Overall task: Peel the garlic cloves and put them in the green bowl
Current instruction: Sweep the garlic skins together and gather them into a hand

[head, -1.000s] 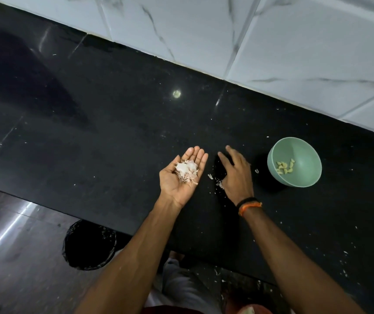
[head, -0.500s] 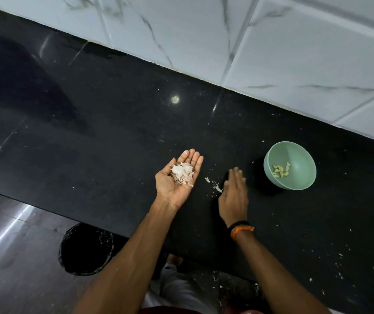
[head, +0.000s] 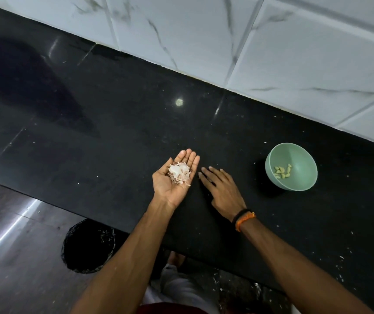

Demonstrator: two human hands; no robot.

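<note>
**Here, garlic skins gathered in one palm, peeled cloves in the bowl**

Here, a person stands at a black stone desk [head: 113,123] set against a wall of white marbled tiles [head: 294,53], seen from above. The left hand [head: 174,177] is turned palm up just above the desk, its grip wide and the fingers straight and close together, cradling a small heap of papery garlic skins [head: 179,173]. The right hand [head: 221,189] lies palm down just beside it, fingers stretched out and flat toward the desk surface, its grip wide and holding nothing; whether the fingertips actually touch the stone is hard to tell from this angle. A black and orange band [head: 244,218] circles the right wrist.

The green bowl [head: 294,152] sits upright on the desk to the right of both hands, near but apart from them, with a handful of pale peeled garlic cloves [head: 283,172] lying on its bottom. Small white flecks of skin [head: 340,257] are scattered over the desk, mostly toward the lower right. Below the desk edge, on the grey floor [head: 11,268], stands a round bin lined with a black bag [head: 88,245], left of the person's arms.
</note>
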